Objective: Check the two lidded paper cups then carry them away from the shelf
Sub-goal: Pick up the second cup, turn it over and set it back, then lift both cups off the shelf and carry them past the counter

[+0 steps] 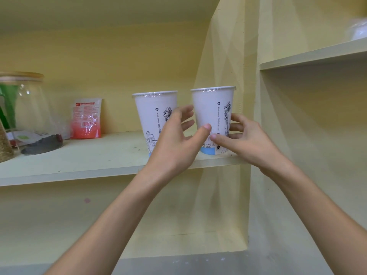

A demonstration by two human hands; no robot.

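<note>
Left hand: the left hand [174, 143] reaches up in front of the left cup, fingers spread apart and curled, with the fingertips past the cup's right side and the thumb stretched toward the right cup. Whether the palm presses on the left cup cannot be told; the hand is not closed on it.
Right hand: the right hand [246, 139] is at the right cup, fingers apart, with the thumb on the cup's front near the base and the other fingers curled round its right side. It looks like a loose hold, not a tight clamp.
Left cup: the left cup [153, 114] stands upright on the shelf [89, 155] just behind the left hand, with a clear film lid on top and a blue band at the bottom, partly hidden by the hand.
Right cup: the right cup [210, 110] stands upright between the two hands, near the shelf's front edge, lidded in the same way, with line drawings and small print on its side.
Thumbs: the two thumb tips are just beside each other in front of the right cup.
Far to the left of the left hand: a red packet [86, 119] leans on the back wall, beside a glass jar [25, 108] with a wooden lid.
</note>
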